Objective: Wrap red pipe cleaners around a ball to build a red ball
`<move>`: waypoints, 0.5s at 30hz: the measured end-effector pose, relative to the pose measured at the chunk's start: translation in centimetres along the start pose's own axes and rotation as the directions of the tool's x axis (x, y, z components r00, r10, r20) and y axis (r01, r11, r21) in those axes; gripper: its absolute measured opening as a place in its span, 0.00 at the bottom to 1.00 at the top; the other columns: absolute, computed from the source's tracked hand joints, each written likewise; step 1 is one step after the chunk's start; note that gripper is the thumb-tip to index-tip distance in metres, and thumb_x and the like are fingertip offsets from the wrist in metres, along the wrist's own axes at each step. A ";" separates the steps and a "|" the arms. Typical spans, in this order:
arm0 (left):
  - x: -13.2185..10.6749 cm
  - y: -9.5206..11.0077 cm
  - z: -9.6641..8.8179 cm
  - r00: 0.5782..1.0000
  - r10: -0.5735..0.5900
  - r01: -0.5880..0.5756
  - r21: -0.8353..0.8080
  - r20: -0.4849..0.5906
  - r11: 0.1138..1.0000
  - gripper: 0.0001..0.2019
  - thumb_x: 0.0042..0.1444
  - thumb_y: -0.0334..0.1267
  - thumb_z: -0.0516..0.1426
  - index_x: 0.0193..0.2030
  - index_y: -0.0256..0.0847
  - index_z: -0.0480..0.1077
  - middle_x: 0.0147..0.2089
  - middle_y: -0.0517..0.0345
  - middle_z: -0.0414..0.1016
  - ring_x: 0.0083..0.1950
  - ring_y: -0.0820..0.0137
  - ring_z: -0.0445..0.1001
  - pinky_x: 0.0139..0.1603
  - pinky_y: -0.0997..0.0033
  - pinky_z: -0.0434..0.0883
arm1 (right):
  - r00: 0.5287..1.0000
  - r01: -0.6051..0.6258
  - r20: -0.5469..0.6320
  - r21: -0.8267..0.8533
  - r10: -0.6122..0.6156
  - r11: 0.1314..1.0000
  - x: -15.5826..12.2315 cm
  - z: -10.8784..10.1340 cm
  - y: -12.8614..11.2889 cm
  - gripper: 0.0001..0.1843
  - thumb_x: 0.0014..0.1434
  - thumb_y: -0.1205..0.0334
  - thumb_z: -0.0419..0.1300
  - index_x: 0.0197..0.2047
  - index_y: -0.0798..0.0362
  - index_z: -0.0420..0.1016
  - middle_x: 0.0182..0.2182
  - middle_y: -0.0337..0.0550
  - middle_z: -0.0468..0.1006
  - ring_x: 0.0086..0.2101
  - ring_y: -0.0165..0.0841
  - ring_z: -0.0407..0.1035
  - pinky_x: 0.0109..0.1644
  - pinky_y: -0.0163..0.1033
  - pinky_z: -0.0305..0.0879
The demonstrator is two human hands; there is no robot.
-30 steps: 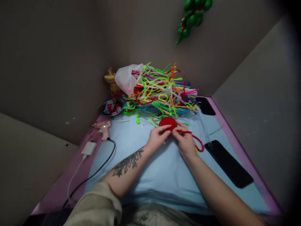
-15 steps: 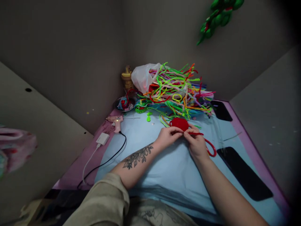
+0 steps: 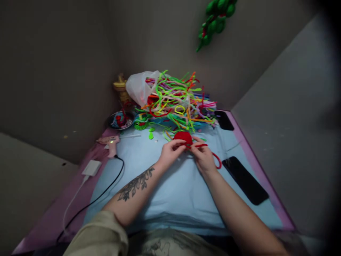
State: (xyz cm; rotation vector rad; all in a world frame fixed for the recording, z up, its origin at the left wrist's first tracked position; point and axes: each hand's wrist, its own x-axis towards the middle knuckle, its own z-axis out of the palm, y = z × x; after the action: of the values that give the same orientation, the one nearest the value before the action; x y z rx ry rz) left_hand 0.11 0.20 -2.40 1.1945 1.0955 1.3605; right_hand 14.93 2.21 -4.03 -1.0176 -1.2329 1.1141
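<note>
Far left, a white plastic block [image 3: 91, 168] with rounded corners sits on the pink tabletop [image 3: 61, 199], a pale cable trailing off it. Just beyond, a glue gun [image 3: 113, 145] in smooth pink plastic, its small light glowing, its black cord [image 3: 119, 170] curving toward the near edge. Next comes the shiny round bowl [image 3: 109, 124], full of blue and red bits, and behind it a yellowish container [image 3: 121, 89]. Into the middle: a crinkled, translucent bag [image 3: 138, 87] spilling a wild tangle of fuzzy stems [image 3: 178, 94], lime, pink, orange, red.

In front of that heap, over the creased blue sheet [image 3: 160, 192], here's the left hand [image 3: 170, 153], thumb and fingers pinching the lower edge of the red piece [image 3: 182, 137]. The right hand [image 3: 204, 158] is right beside it, its fingertips gripping a red stem [image 3: 218, 161], which bends into a loop past the knuckles. Farther right, two flat black slabs [image 3: 245, 179] with rounded corners.

And that red piece? Deep red, soft-looking, broad and rounded on top, its bottom partly hidden by fingers.
</note>
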 end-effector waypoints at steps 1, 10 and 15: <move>0.1 0.1 0.0 1.000 -0.021 0.021 -0.023 0.005 0.999 0.16 0.48 0.39 0.62 0.44 0.35 0.75 0.37 0.50 0.79 0.32 0.71 0.74 0.34 0.73 0.70 | 1.000 0.007 0.015 -0.002 -0.007 1.000 0.1 0.0 -0.1 0.07 0.48 0.58 0.64 0.27 0.52 0.73 0.49 0.45 0.71 0.52 0.40 0.64 0.55 0.48 0.59; 0.4 -0.5 -0.1 0.997 -0.080 0.080 -0.019 -0.018 0.997 0.19 0.44 0.42 0.64 0.43 0.35 0.77 0.29 0.54 0.78 0.26 0.74 0.70 0.27 0.74 0.67 | 0.999 -0.042 -0.017 0.147 0.045 0.988 0.4 0.1 -0.6 0.07 0.50 0.58 0.63 0.29 0.51 0.70 0.52 0.44 0.69 0.54 0.38 0.62 0.56 0.45 0.59; 0.3 0.0 0.0 0.993 -0.104 0.106 0.027 -0.053 0.994 0.17 0.43 0.40 0.65 0.41 0.34 0.78 0.30 0.52 0.79 0.29 0.71 0.73 0.32 0.73 0.69 | 0.993 -0.092 -0.065 0.149 0.103 0.985 0.7 0.1 -0.3 0.10 0.47 0.56 0.64 0.30 0.51 0.70 0.54 0.44 0.68 0.53 0.39 0.63 0.54 0.44 0.60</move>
State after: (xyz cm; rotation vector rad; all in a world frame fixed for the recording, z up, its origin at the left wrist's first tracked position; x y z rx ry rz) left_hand 0.09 0.51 -2.37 1.1126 1.2030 1.3042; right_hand 14.82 2.87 -3.63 -1.0069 -1.0372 1.2140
